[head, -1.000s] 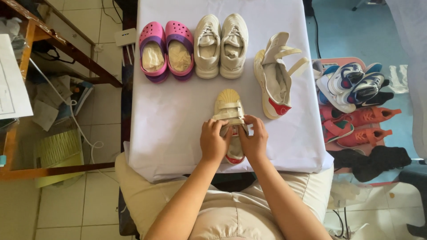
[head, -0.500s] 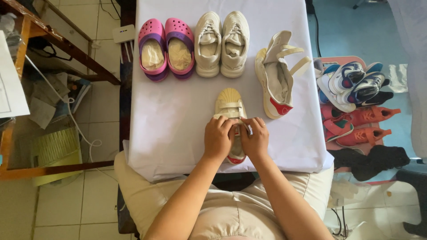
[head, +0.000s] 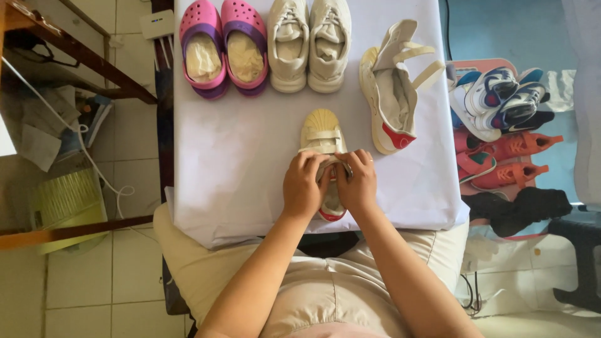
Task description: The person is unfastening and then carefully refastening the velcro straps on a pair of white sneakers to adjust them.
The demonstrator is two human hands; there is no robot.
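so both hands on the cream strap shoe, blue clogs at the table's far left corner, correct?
Not quite: the clogs are pink with purple soles, not blue, as the head view shows. The rest holds: left hand and right hand are on the cream strap shoe.

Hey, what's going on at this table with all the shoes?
A seated person has both hands, left hand and right hand, on a small cream strap shoe on the white-covered table, fingers at its straps. Its mate lies tipped to the right. Pink clogs and cream sneakers sit paired along the far edge.

Tiled floor (head: 131, 134), white-covered table (head: 231, 169)
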